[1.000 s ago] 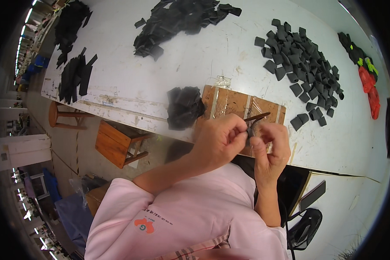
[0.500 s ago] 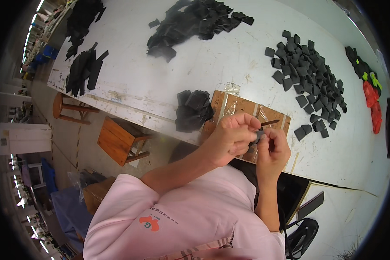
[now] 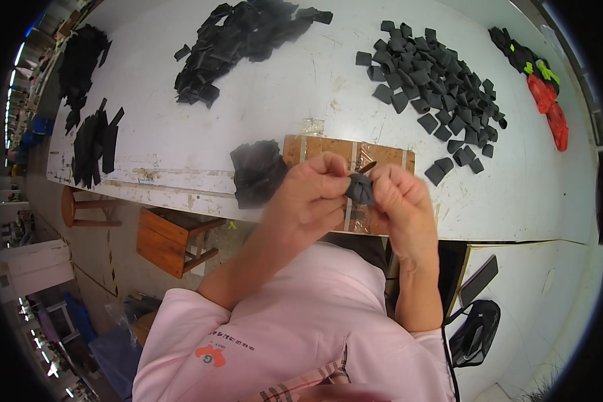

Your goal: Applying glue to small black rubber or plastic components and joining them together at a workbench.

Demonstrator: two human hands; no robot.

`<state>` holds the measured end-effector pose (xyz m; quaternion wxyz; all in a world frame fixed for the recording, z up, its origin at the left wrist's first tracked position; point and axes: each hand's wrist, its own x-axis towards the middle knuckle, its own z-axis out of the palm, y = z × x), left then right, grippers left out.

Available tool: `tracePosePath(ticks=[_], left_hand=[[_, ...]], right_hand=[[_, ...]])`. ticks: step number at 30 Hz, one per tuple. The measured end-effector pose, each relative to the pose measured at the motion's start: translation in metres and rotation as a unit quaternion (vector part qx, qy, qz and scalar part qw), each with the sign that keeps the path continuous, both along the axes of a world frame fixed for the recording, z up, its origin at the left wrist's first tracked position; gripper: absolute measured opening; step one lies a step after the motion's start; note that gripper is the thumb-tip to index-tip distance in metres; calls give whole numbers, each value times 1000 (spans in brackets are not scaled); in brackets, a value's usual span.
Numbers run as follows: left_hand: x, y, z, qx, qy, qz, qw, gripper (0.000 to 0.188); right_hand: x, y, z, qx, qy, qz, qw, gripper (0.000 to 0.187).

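Note:
A small dark grey fabric piece (image 3: 360,190), bunched up, is between my two hands above the table's near edge. My left hand (image 3: 313,192) is closed, its thumb and forefinger pinching the piece's left side. My right hand (image 3: 402,201) is closed too, thumb and fingers gripping the right side. A thin brown pointed stick (image 3: 367,167) juts up just behind the fabric; its lower end is hidden, and I cannot tell which hand has it. Beneath lies a brown board (image 3: 300,147) with strips of tape. Left of it sits a small stack of dark fabric pieces (image 3: 258,173).
Many folded dark grey pieces (image 3: 442,87) are spread at the right of the white table (image 3: 288,100). Larger dark heaps (image 3: 238,43) lie at the back and strips (image 3: 95,147) at the left. Red and black items (image 3: 546,100) line the right edge. A wooden stool (image 3: 164,241) stands left.
Both hands stay on the fabric piece, which now appears bunched and more exposed between them. The brown stick now points more upward. The whole view has shifted, with the table's things appearing farther left.

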<state>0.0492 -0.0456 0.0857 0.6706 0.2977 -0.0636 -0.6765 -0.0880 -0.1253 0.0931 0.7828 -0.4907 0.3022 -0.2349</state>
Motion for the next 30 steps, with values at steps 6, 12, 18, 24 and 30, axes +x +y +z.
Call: tracePosePath(ticks=[6,12,18,24,30], left_hand=[[15,-17,-19,-134,225,-61,963,21],[13,-15,-26,-99,271,-63,955,19],[3,-11,-19,-60,0,-2,998,17],[7,-25,1,-200,-627,158,736,32],[-5,-21,7,-202,-538,182,798,6]], right_hand=[[12,-29,-15,16,-70,63,995,21],[16,-28,-8,-2,-34,56,998,20],[11,-29,-22,36,-87,73,993,20],[6,-17,-9,-314,62,-136,938,19],[5,-5,0,-533,63,-111,837,34]])
